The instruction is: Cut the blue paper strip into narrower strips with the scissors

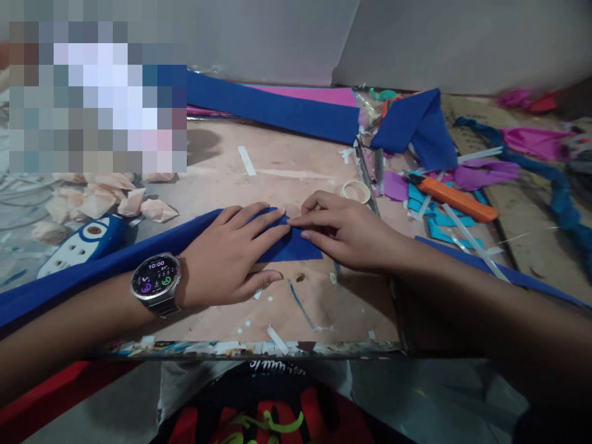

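Observation:
A long blue strip [305, 245], paper or thin cloth, runs across the table from the left edge under both hands. My left hand [235, 246], with a watch on its wrist, lies flat on the strip with fingers spread. My right hand [349, 231] has thumb and fingertips drawn together at the strip, close to the left fingertips. Whether it pinches a fold of the strip or some small piece is too fine to make out. Just behind the right hand lies a roll of tape [356, 192].
A power strip [83, 245] and crumpled peach paper pieces [92, 200] sit on the left. More blue strips [277, 114] lie at the back. An orange cutter knife [456, 196] rests among coloured scraps on the right. The table's front edge [250, 351] is near my body.

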The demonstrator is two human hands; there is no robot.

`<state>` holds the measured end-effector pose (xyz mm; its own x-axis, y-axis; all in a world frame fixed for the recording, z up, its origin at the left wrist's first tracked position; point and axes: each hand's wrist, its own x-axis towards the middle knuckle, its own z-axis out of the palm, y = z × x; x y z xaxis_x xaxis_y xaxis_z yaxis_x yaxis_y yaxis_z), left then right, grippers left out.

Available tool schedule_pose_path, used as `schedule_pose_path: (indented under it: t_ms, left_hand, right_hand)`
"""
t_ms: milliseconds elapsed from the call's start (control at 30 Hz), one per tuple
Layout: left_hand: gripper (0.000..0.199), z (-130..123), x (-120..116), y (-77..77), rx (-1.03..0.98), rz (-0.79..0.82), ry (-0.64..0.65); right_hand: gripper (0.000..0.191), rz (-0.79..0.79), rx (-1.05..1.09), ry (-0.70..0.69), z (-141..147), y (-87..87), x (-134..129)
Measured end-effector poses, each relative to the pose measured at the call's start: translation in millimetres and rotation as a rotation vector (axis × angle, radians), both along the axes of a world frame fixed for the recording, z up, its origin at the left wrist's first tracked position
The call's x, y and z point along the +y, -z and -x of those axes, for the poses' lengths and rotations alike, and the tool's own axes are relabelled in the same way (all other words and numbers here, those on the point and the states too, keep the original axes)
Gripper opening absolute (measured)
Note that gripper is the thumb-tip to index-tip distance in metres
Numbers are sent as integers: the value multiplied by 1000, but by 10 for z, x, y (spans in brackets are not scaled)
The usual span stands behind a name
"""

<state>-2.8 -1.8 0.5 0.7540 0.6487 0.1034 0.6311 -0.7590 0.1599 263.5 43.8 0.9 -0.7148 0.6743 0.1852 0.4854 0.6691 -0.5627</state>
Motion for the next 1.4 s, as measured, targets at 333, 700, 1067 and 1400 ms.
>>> schedule_pose_path:
  t_ms: [333,700,1067,1400]
  left_hand:
    - [74,10,12,11,29,28,3]
    - [69,4,26,-7,27,30,7]
    - [68,8,9,-9,33,20,0]
    - [69,17,17,2,26,25,0]
  right_hand:
    - [27,45,75,-28,-24,-54,56]
    - [30,115,156,-85,-9,-78,34]
    - [28,9,134,-122,9,-44,23]
    - [30,55,95,-47,-9,-70,13]
